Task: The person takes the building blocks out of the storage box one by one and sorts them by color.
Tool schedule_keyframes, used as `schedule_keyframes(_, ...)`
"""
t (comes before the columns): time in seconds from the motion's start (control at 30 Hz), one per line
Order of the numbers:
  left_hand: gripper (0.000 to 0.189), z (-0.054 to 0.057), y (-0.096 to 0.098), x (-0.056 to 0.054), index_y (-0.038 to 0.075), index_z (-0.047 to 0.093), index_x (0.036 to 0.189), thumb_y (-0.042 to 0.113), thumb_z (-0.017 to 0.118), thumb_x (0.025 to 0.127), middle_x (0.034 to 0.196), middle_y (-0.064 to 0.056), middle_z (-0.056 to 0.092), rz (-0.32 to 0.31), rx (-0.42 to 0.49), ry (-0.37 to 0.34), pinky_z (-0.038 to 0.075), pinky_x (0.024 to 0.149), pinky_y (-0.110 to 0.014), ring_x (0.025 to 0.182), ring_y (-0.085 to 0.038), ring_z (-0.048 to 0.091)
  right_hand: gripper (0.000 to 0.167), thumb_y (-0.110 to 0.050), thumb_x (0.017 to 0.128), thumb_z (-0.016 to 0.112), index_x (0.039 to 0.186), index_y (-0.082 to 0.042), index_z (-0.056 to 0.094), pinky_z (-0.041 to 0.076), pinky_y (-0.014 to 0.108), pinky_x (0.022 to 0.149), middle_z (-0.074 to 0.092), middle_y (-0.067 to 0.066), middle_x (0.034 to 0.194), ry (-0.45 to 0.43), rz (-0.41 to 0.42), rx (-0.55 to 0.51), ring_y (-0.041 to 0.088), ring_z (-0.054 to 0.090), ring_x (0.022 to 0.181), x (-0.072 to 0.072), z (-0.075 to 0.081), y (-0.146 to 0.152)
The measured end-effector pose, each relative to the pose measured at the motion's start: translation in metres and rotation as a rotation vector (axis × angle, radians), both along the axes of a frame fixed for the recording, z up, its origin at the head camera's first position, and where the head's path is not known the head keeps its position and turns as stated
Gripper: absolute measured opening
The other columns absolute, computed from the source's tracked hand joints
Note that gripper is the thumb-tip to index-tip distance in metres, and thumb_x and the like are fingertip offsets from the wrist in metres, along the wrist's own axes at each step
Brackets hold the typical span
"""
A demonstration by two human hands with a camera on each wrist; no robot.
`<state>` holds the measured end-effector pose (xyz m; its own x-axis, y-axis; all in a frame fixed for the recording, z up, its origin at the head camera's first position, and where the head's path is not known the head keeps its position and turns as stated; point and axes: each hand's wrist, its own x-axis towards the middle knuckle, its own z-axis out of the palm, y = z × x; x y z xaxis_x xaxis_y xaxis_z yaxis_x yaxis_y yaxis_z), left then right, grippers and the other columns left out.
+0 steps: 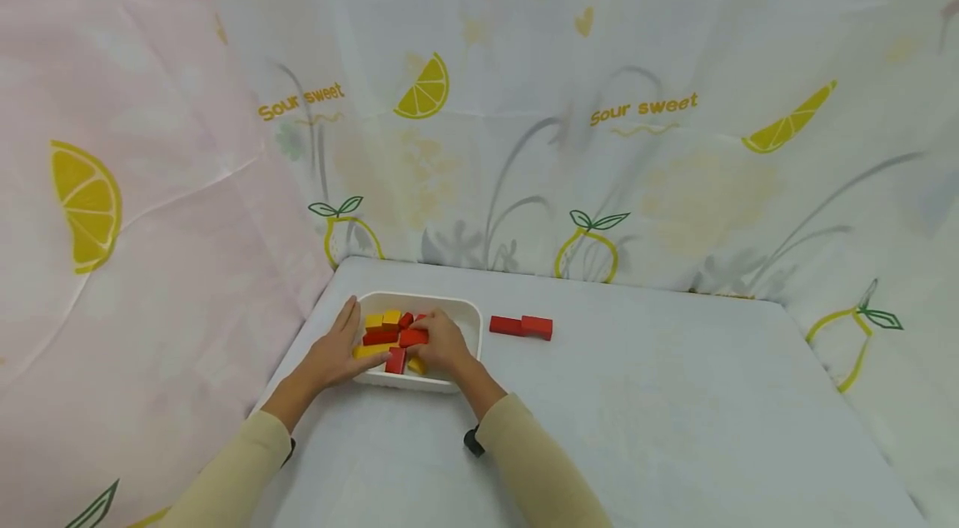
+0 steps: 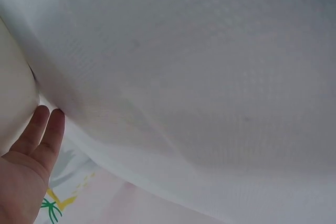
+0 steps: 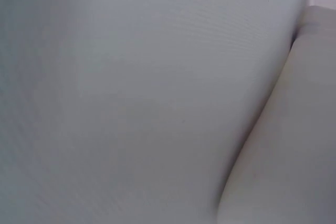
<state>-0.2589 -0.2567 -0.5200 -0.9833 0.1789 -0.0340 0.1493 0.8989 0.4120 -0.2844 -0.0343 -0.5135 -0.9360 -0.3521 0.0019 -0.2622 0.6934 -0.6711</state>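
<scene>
A white tray [image 1: 468,311] holds several red and yellow blocks, bunched toward its left side. My left hand [image 1: 333,353] lies along the tray's left end with straight fingers, its thumb reaching over the rim beside a red block [image 1: 395,361]. In the left wrist view, two fingertips of the left hand [image 2: 23,177] are right at the pale tray wall [image 2: 11,87]. Inside the tray, my right hand [image 1: 445,345] reaches down with bent fingers and pinches another red block [image 1: 414,337]. The right wrist view shows the tray's outer side [image 3: 289,135] but no fingers.
Two red blocks [image 1: 522,326] lie end to end on the white table [image 1: 659,411], right of the tray. Lemon-printed cloth [image 1: 509,136] hangs behind the table and along its left side. Yellow blocks [image 1: 382,320] sit at the tray's back left.
</scene>
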Motion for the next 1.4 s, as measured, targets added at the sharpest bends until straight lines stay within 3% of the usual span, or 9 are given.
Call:
schedule_keyframes(0.27,0.121,-0.002,0.001,0.0,-0.002,0.006,0.157,0.077,0.056,0.08,0.165,-0.022,0.001,-0.011,0.024,0.006,0.042,0.104,-0.064,0.144,-0.047,0.029,0.036,-0.02,0.087,0.075,0.123,-0.015,0.07,0.053,0.032,0.099,0.059,0.003,0.123,0.062,-0.003,-0.052,0.018,0.056,0.11,0.001,0.002,0.002)
schedule_keyframes(0.5,0.121,-0.001,-0.001,0.0,-0.001,0.008,0.157,0.078,0.056,0.079,0.165,-0.022,0.003,-0.007,-0.007,0.023,0.045,0.102,-0.063,0.141,-0.047,0.035,0.037,-0.024,0.088,0.075,0.123,-0.017,0.069,0.054,0.027,0.091,0.059,0.004,0.116,0.086,0.056,-0.053,0.016,0.055,0.102,0.0,0.015,0.014)
schedule_keyframes(0.63,0.124,-0.002,0.0,-0.001,0.0,0.007,0.158,0.079,0.057,0.077,0.166,-0.021,0.002,-0.002,0.002,0.013,0.043,0.102,-0.065,0.142,-0.048,0.032,0.036,-0.024,0.087,0.076,0.122,-0.019,0.069,0.052,0.025,0.087,0.059,0.004,0.11,0.107,0.057,-0.055,0.016,0.055,0.097,-0.001,0.024,0.028)
schedule_keyframes(0.87,0.125,-0.002,0.001,-0.001,-0.001,0.005,0.157,0.079,0.057,0.077,0.165,-0.022,0.001,-0.001,-0.004,-0.001,0.041,0.104,-0.065,0.144,-0.048,0.028,0.036,-0.024,0.088,0.075,0.123,-0.019,0.068,0.051,0.024,0.083,0.06,0.003,0.109,0.064,0.092,-0.072,0.014,0.053,0.096,0.005,0.032,0.051)
schedule_keyframes(1.07,0.125,0.004,-0.001,-0.001,-0.002,0.005,0.157,0.077,0.058,0.078,0.165,-0.024,0.002,0.01,0.003,-0.004,0.04,0.105,-0.066,0.145,-0.049,0.024,0.035,-0.023,0.088,0.075,0.122,-0.018,0.068,0.051,0.023,0.081,0.059,0.004,0.109,0.119,0.113,-0.054,0.015,0.053,0.097,0.006,0.038,0.073)
schedule_keyframes(1.4,0.126,-0.001,0.0,-0.002,-0.002,0.005,0.157,0.079,0.057,0.077,0.165,-0.023,0.002,0.003,0.002,0.007,0.04,0.104,-0.067,0.144,-0.048,0.027,0.031,-0.018,0.085,0.078,0.116,-0.014,0.07,0.049,0.029,0.08,0.06,0.004,0.107,0.198,0.088,0.009,0.016,0.055,0.094,0.002,0.039,0.131)
